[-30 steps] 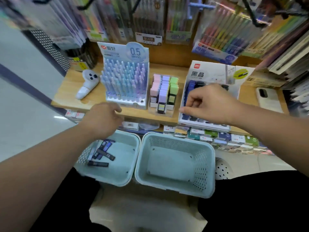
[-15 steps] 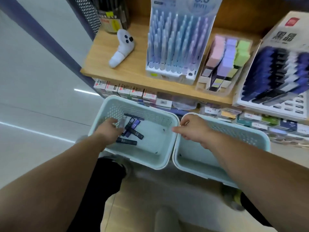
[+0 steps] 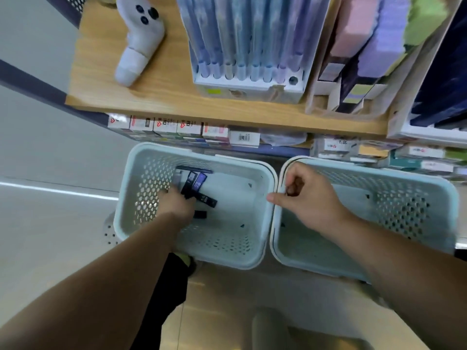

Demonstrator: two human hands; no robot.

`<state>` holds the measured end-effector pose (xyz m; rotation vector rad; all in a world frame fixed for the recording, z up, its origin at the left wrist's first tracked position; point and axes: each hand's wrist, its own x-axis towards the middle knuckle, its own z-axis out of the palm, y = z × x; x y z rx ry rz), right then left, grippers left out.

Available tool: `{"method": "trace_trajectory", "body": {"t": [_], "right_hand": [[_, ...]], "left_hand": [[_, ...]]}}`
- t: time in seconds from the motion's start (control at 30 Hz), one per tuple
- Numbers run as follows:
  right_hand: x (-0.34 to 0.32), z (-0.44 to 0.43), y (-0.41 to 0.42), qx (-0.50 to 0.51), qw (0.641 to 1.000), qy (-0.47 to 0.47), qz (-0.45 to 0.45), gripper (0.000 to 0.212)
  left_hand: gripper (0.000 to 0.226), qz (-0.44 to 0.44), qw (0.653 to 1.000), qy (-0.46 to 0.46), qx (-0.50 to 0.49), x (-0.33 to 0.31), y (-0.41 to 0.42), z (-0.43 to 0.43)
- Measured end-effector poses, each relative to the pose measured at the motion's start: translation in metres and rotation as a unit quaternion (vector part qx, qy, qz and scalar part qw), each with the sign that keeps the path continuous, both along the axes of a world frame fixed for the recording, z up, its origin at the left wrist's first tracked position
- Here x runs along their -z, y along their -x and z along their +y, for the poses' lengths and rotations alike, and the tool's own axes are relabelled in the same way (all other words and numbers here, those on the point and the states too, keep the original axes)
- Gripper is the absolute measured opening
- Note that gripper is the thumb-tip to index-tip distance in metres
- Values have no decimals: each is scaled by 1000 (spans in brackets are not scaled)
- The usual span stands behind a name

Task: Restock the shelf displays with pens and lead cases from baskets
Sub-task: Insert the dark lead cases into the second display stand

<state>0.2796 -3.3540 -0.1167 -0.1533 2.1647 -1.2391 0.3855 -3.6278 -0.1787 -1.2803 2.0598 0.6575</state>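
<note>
Reaching down from the near edge, both bare arms stretch out over two pale blue baskets on the floor. The left hand (image 3: 174, 205) is deep inside the left basket (image 3: 149, 178), back up, with its fingers bent down onto a small pile of dark lead cases (image 3: 199, 184). That is where the stock lies, so the hand goes there. Its grip is hidden under the hand, so I cannot tell if it has a case yet.

The right hand (image 3: 308, 195) hangs over the rim where the left basket meets the right basket (image 3: 404, 205). Its thumb pokes left and its fingers curl in. I cannot tell if anything small is inside that grip.

Farther off, little boxes (image 3: 164, 126) line a low shelf. Above them the wooden shelf (image 3: 164, 97) holds the pen stand (image 3: 247, 46) and the dark lead case display (image 3: 442, 84), where I think the cases should go.
</note>
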Motion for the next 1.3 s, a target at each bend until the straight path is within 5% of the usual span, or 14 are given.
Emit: {"method": "trace_trajectory", "body": {"t": [0.4,0.57,0.73,0.9,1.17,1.3], "right_hand": [[9,3,-6,53,998,-5,-31,44],[4,3,-5,25,999,-29,-26,43],[0,3,-3,23,998,-36,-38,43],[-6,0,-4,19,998,-47,-42,41],[-11,-1,-4,14,998,-59,-26,40],[-11,-1,-5,19,998,-53,-22,40]], "left_hand": [[88,-11,992,46,-119,46,16,3],[42,57,982,11,-178,49,22,16],[104,67,982,37,-175,91,9,8],[60,73,981,8,-179,51,22,18],[38,92,984,-4,-154,49,23,14],[46,88,982,-19,-167,50,24,12]]}}
